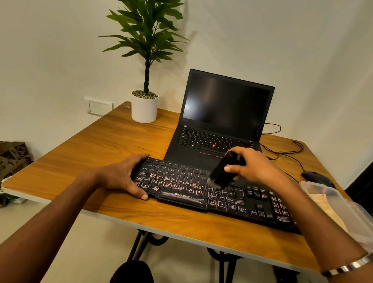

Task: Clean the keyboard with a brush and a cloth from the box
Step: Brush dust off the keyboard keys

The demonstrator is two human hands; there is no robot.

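our left hand (124,176) grips the keyboard (212,193) by its left end near the counter (113,139) front edge; our right hand (250,165) holds the brush (222,172), bristles on the keys.

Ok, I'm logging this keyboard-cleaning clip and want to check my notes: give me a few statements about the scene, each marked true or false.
1. The right hand holds the brush with its bristles on the keyboard. True.
2. The left hand is lifting the laptop. False: it grips the keyboard's left end.
3. The laptop screen is dark. True.
4. The plant pot stands on the floor. False: it stands on the table.
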